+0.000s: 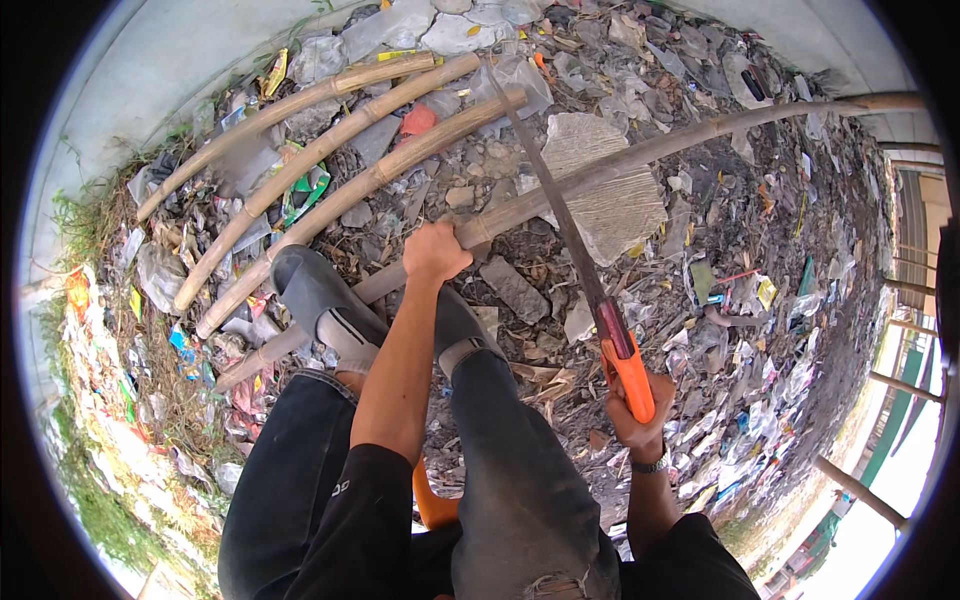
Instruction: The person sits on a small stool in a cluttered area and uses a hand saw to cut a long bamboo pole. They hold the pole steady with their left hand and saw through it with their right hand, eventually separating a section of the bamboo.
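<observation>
Concrete wall (130, 90) curves along the far left, with grass and bright wrappers at its foot. Just right of it, three bamboo poles (330, 130) lie side by side on the littered ground (720, 300), slanting from near left up toward the far middle. Nearer, two grey rubber boots (320, 300) stand on a fourth, longer bamboo pole (560, 195), the left boot clearly on it and the right boot mostly hidden behind the forearm. This long pole runs from the near left, under the boots, and stretches well away to the far right edge.

At the middle, the left hand (435, 252) is wrapped tight around the long pole, just right of the boots, with its fingers closed over the top. Dark jeans and black sleeves fill the near middle.

Right of that hand, a long saw blade (560, 205) crosses over the long pole, its tip pointing to the far middle. A flat grey slab (610, 195) lies under the pole just beyond the crossing. The right hand (640, 415), a watch on its wrist, is clamped on the saw's orange handle (630, 370), near and to the right of the knees.

Plastic scraps and broken stones cover the ground to the right, where more bamboo posts (900, 385) stand at the edge.
</observation>
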`<act>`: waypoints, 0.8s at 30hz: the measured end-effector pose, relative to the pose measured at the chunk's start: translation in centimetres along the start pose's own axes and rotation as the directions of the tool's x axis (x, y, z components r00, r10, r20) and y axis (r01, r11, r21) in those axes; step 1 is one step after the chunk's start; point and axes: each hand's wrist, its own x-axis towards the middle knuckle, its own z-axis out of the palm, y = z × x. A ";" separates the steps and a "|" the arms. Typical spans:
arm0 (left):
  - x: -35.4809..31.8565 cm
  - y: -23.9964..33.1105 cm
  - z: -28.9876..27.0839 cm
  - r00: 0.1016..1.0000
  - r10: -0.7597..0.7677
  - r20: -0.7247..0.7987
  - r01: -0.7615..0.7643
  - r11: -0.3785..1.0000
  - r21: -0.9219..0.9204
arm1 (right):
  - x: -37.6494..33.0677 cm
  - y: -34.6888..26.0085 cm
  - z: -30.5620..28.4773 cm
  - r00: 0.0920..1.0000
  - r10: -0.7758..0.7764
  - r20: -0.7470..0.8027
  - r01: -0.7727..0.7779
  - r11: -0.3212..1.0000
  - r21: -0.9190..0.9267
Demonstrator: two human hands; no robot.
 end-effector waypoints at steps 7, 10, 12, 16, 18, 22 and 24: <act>-0.1 0.1 -0.2 1.000 0.013 0.004 -0.013 1.000 -0.002 | -0.4 5.2 3.2 0.989 0.092 0.114 -0.083 0.994 -0.074; 0.4 -0.3 -0.1 0.997 -0.040 0.072 0.037 0.998 0.043 | -2.3 4.6 2.7 0.985 0.124 0.123 -0.116 0.991 -0.071; 0.4 -0.3 -0.4 0.999 -0.018 0.037 0.017 0.999 0.030 | -5.9 5.9 0.6 0.986 0.115 0.120 -0.102 0.989 -0.108; 0.2 0.2 -0.7 0.998 -0.016 0.062 0.013 0.999 0.047 | -12.4 5.2 -3.3 0.977 0.191 0.095 -0.160 0.950 -0.268; -0.1 0.5 -0.9 0.997 -0.028 0.067 0.024 0.998 0.054 | -13.0 4.7 -3.5 0.974 0.207 0.095 -0.176 0.949 -0.261; 0.0 0.2 -0.2 1.000 -0.027 0.005 0.027 0.997 0.066 | -7.0 4.4 -0.4 0.978 0.142 0.153 -0.111 0.975 -0.194; 0.2 -0.1 -0.1 0.999 -0.004 0.048 0.002 0.999 0.039 | -2.7 4.6 1.6 0.980 0.146 0.136 -0.135 0.987 -0.085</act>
